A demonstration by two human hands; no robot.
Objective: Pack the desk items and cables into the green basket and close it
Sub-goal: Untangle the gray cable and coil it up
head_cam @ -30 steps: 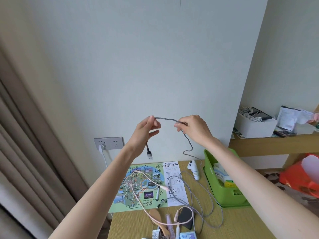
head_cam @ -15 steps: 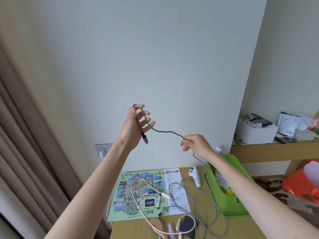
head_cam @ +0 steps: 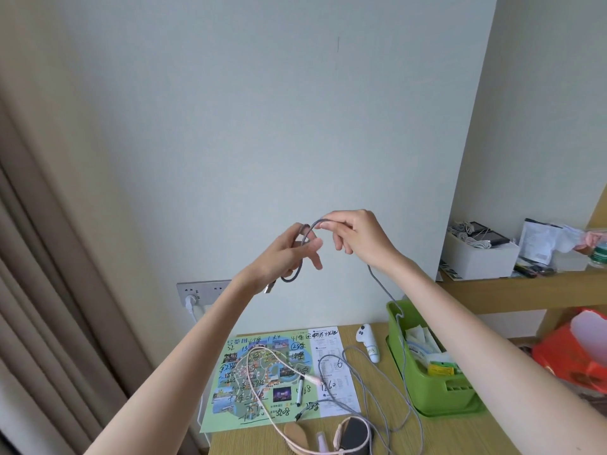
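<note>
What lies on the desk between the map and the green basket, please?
In the head view, a white controller and loops of grey cable lie between map and basket.

New cable point(head_cam: 308, 230) loop round L hand point(head_cam: 285, 255)

Grey braided cable point(head_cam: 387, 292), green basket point(head_cam: 437, 394), pink cable point(head_cam: 262, 402), multicoloured map point(head_cam: 262, 372).
</note>
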